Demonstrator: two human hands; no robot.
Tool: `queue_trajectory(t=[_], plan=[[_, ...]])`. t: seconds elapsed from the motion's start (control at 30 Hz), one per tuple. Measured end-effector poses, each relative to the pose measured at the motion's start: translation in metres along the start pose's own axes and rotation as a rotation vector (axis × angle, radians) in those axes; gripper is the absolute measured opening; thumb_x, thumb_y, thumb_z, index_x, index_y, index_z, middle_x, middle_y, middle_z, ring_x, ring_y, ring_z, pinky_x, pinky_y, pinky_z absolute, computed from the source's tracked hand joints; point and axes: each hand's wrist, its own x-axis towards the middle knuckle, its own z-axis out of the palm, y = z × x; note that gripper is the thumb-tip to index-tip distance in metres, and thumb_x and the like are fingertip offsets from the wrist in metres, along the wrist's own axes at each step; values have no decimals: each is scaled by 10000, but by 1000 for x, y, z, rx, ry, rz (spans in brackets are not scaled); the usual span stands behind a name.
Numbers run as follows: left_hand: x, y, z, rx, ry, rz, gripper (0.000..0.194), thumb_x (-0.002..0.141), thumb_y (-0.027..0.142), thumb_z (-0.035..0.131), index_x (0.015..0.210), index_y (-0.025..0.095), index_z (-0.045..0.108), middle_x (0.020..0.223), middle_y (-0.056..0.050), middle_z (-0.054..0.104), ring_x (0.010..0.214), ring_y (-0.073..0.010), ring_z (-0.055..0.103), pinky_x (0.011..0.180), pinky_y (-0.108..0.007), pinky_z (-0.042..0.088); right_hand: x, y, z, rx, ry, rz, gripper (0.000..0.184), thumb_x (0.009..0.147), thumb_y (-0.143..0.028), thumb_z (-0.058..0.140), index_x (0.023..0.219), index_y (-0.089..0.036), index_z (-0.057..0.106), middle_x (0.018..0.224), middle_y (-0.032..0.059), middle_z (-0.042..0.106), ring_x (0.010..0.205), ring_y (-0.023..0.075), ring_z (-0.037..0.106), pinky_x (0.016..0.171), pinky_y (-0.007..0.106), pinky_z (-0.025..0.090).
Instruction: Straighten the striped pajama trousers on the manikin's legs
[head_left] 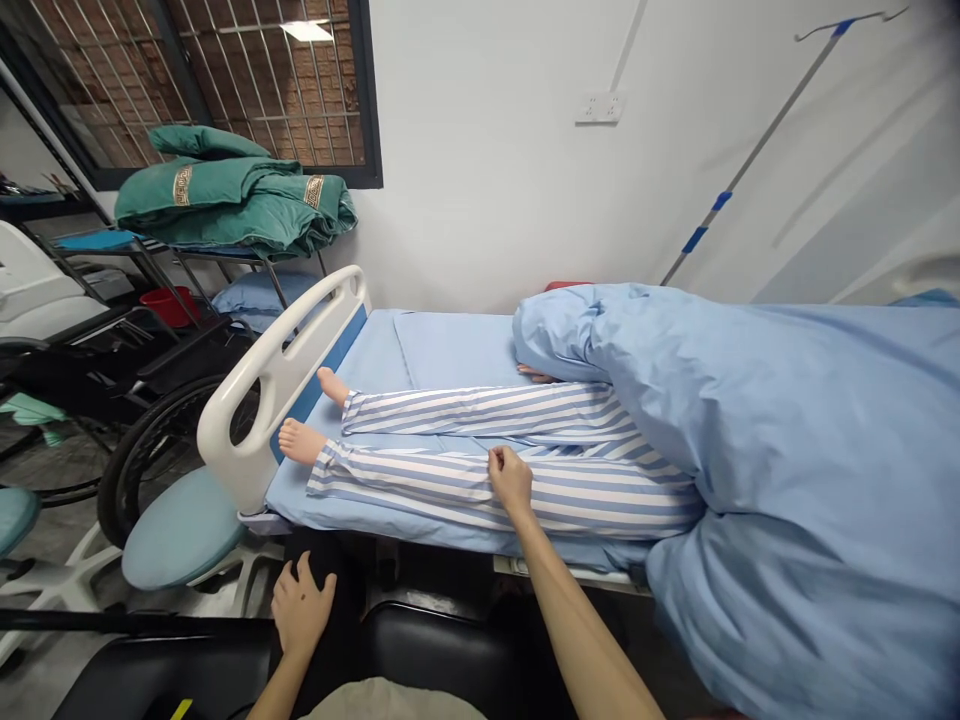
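On the bed lies a figure with smooth, manikin-like bare feet, in blue-and-white striped pajama trousers. Its legs stretch toward the footboard, slightly apart. My right hand is over the near leg around the knee, its fingers curled together at the trouser cloth; how much fabric they grip is partly hidden. My left hand rests on my dark-clothed leg beside the bed, fingers spread and holding nothing. A bunched light-blue quilt covers the figure's upper body; one of its hands peeks out at the quilt's edge.
A white footboard closes the bed's left end. Beyond it are a wheelchair and a round blue stool. Folded green quilts lie beneath the window. An IV pole rises behind the bed.
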Motion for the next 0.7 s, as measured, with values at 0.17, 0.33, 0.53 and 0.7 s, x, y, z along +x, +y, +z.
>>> queue_trajectory(t=[0.17,0.33,0.53,0.7], plan=[[1,0,4,11,-21,-2,516,792,404,384,1225,126,418,1191,-172,404,1040,-279,422,833,-378,344,-1,-1,0,-6,1,-15,234,831,-298,362,762,-177,551,667,29,602,646,155,543,600,247,302],[1,-1,17,9,-38,15,515,794,399,391,1229,125,420,1193,-166,404,1030,-274,430,832,-359,351,-2,-2,0,-33,-2,-47,241,843,-291,348,757,-180,543,695,39,604,658,158,539,602,248,305],[10,1,20,-70,-20,0,474,773,363,425,1177,123,476,1184,-180,430,1022,-308,445,811,-407,372,-1,-1,3,-60,13,-54,241,847,-292,349,737,-183,534,696,36,603,652,150,538,591,244,300],[57,35,-16,-524,-60,307,233,782,300,410,881,183,585,921,-59,612,904,-188,542,843,-307,392,0,0,5,-67,28,-49,238,839,-311,365,715,-185,524,670,19,590,630,140,532,582,236,303]])
